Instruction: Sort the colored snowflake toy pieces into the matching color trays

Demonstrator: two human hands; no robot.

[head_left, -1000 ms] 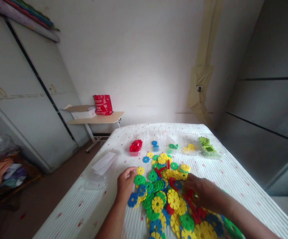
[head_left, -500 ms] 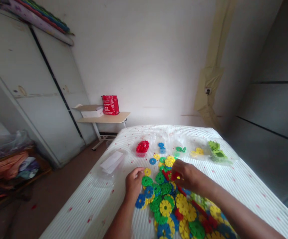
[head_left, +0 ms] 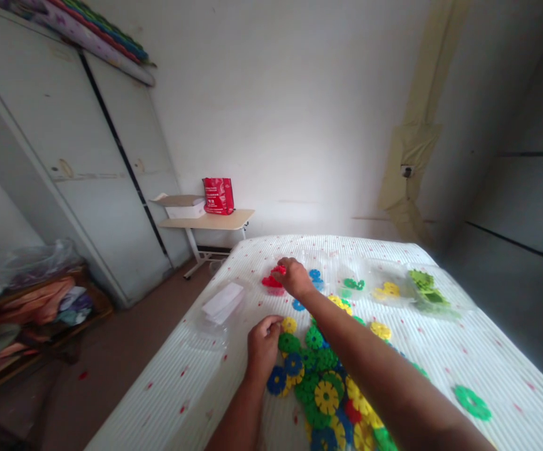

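Observation:
My right hand (head_left: 295,278) reaches over the heap to the small clear box of red plastic pieces (head_left: 274,281). Its fingers are closed round red pieces at the box; how many cannot be made out. My left hand (head_left: 262,343) rests on the bed cover with fingers curled together. Its fingertips touch or nearly touch a yellow notched disc (head_left: 289,324); whether they grip anything is hidden. Beside it lies the heap of notched discs, with a green disc (head_left: 289,342), a blue disc (head_left: 277,379) and a yellow disc (head_left: 326,396). My right forearm covers part of the heap.
Behind the heap stand clear boxes with blue pieces (head_left: 315,277), green pieces (head_left: 354,284), yellow pieces (head_left: 387,289) and light green pieces (head_left: 425,285). A clear container with white paper (head_left: 223,302) lies left. A lone green disc (head_left: 472,402) lies right.
My right hand has moved from the red pieces in the heap up and left to the red box. My left hand stays beside the yellow disc. The view has shifted slightly.

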